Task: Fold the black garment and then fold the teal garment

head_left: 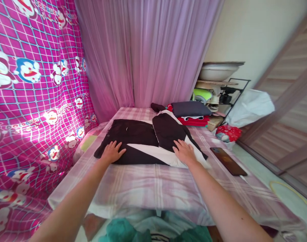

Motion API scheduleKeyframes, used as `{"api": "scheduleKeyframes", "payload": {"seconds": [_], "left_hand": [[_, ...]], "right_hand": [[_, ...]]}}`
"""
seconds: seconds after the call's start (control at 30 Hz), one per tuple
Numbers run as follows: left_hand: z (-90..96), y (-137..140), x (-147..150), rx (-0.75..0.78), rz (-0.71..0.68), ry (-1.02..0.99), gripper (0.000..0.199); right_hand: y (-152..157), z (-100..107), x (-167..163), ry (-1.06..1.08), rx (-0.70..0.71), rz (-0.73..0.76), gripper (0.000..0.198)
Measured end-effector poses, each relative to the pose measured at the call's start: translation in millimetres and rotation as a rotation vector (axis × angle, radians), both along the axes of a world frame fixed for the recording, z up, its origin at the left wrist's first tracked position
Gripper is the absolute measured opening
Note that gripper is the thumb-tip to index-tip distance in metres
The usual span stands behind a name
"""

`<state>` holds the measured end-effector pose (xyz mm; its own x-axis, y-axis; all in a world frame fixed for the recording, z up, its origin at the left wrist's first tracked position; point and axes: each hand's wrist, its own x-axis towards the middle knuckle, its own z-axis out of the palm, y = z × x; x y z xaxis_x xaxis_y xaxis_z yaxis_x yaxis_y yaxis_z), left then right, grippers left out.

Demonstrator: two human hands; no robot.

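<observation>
Bare hands (pixel 111 153) and forearms (pixel 76 191), teal clothing (pixel 120 230)

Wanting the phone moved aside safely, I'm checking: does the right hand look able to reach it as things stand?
Probably yes: the right hand rests on the black-and-white garment, and only the garment's edge and some checked cloth lie between it and the phone.

It is bright, most of all at left; white glare shines on the pink curtain (pixel 42 111); the purple curtain (pixel 153 50) glows softly; folds hardly show in the black cloth (pixel 135 131); the door (pixel 281 114) looks blurry and stretched.
</observation>
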<state>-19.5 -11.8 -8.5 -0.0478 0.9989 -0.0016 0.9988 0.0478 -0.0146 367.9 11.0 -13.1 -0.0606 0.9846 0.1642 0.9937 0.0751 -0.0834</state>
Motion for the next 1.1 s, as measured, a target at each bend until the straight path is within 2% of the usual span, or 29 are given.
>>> {"api": "scheduleKeyframes", "payload": {"seconds": [0.07, 0.13, 0.23, 0.33, 0.43, 0.53, 0.63, 0.77, 0.9, 1.0, 1.1], "left_hand": [[9.1, -1, 5, 0.006, -0.024, 0.016, 0.066], [14.5, -5, 13, 0.112, -0.080, 0.029, 0.064], [11.2, -10, 26, 0.241, -0.186, 0.035, 0.060], [1.4, -8, 33, 0.144, -0.223, 0.042, 0.055], [0.8, 1, 32, 0.029, -0.224, 0.043, 0.051], [15.9, 17, 32, 0.003, -0.247, 0.037, 0.048], [38.9, 41, 46, 0.072, -0.289, 0.044, 0.047], [68.1, 84, 96, 0.205, -0.463, 0.033, 0.041], [88.8, 131, 172, 0.232, -0.670, 0.041, 0.039], [94.7, 164, 232, 0.223, -0.773, 0.089, 0.044], [91.8, 193, 278, 0.203, -0.882, 0.150, 0.051]], "right_hand": [[-2, 5, -2, -0.002, -0.017, -0.004, 0.052], [-4, 11, -3, -0.004, -0.040, -0.001, 0.052], [-8, 18, 0, -0.007, 0.005, 0.008, 0.051], [-10, 19, 13, -0.015, 0.086, 0.010, 0.050], [-9, 14, 27, 0.014, 0.038, -0.002, 0.049], [-7, 8, 34, 0.054, 0.011, 0.004, 0.049], [-6, 3, 34, 0.063, 0.045, 0.008, 0.048], [-7, 0, 32, 0.082, 0.091, 0.016, 0.047], [-8, -4, 33, 0.128, 0.141, 0.023, 0.045], [-7, -9, 34, 0.165, 0.177, 0.024, 0.045], [-6, -12, 34, 0.195, 0.194, 0.024, 0.045]]}}
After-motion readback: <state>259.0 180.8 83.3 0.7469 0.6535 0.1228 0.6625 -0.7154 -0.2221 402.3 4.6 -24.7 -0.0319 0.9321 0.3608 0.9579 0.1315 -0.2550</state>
